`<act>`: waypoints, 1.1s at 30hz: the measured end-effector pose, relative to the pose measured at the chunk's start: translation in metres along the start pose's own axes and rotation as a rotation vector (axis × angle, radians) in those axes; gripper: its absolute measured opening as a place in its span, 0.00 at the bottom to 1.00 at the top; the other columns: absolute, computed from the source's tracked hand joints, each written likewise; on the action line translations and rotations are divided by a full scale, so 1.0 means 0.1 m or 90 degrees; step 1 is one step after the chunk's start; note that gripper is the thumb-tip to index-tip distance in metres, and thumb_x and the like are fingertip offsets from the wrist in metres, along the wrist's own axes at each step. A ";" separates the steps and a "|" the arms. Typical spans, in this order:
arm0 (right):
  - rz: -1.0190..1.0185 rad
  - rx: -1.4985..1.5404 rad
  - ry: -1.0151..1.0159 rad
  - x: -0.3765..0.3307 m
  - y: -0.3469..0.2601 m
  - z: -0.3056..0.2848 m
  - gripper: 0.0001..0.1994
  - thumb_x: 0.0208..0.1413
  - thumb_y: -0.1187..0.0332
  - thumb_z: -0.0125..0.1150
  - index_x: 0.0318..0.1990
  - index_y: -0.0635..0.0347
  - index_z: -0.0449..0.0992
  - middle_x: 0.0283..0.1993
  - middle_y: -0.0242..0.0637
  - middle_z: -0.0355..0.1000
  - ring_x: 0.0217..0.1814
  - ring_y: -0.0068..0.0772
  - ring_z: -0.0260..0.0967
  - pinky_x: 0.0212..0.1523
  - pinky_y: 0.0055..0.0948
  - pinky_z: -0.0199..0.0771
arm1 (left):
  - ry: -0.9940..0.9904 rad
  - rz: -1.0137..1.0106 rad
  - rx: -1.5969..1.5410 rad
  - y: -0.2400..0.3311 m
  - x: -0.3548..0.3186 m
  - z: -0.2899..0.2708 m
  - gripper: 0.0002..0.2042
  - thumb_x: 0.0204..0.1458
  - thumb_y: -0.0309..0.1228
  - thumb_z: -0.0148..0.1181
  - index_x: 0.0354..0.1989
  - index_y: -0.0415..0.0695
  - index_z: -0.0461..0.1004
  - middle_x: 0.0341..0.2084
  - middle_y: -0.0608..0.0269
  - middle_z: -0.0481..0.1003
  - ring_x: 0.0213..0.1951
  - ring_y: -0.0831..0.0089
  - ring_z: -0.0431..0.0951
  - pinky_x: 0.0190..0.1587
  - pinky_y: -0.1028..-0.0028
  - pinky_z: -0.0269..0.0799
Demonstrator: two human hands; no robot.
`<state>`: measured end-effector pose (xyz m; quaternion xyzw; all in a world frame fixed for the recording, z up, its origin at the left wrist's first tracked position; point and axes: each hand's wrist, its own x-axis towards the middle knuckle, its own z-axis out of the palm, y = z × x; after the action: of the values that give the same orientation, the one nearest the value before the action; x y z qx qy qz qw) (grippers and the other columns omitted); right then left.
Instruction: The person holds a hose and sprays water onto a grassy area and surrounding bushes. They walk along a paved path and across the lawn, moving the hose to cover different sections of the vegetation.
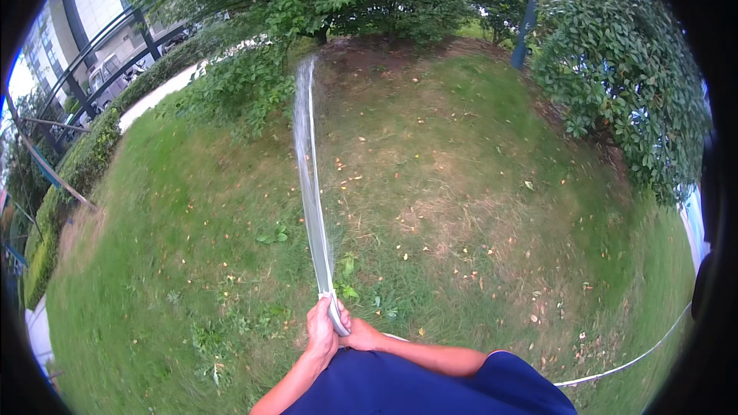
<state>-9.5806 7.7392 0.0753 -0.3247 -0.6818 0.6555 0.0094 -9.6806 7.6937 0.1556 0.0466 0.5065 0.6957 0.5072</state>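
In front of my body, my left hand [320, 327] is closed around the end of a pale hose [337, 318], its thumb lying along the hose. My right hand [359, 335] grips the same hose just behind, partly hidden by the left hand and the hose. From the hose's mouth a long jet of water [310, 184] shoots forward and slightly left, breaking into spray toward the trees at the far side. Behind my right arm the white hose shows again, trailing across the grass to the right edge.
Grass [461, 261] with fallen leaves and dry patches spreads around me. A large leafy bush [623, 77] stands at right, beside a blue-green post [526, 31]. A tree [307, 0] grows ahead. A low hedge [84, 150], path and building line the left.
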 end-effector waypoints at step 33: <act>0.046 -0.015 0.032 -0.15 0.09 -0.02 0.22 0.40 0.54 0.67 0.34 0.66 0.77 0.34 0.51 0.76 0.38 0.45 0.75 0.41 0.37 0.72 | -0.063 -0.013 -0.004 -0.09 -0.08 0.04 0.17 0.60 0.41 0.46 0.27 0.38 0.67 0.13 0.58 0.66 0.15 0.70 0.68 0.20 0.73 0.67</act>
<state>-9.5641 7.7333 0.0734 -0.3658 -0.6767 0.6390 -0.0007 -9.6685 7.6900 0.1541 0.0741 0.4795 0.6888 0.5386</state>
